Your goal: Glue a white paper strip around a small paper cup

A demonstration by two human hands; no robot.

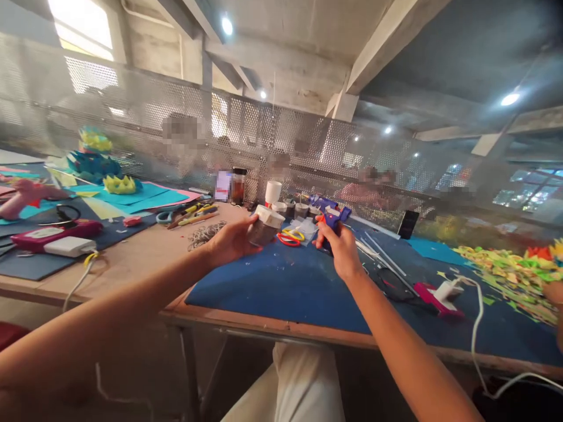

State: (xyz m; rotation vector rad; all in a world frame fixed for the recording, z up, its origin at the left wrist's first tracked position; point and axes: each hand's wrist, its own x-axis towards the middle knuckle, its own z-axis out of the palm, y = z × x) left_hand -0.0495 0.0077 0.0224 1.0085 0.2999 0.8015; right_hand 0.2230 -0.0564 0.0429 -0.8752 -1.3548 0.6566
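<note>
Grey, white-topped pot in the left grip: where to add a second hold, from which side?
On the pot, probably the side wall below its white top, coming from the right. The left grip wraps the left side, leaving the right side exposed; the rounded body should suit a wrap-around hold.

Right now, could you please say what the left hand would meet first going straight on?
Beyond the round object it holds, the left hand would probably meet the small cups, though depth is unclear.
</note>
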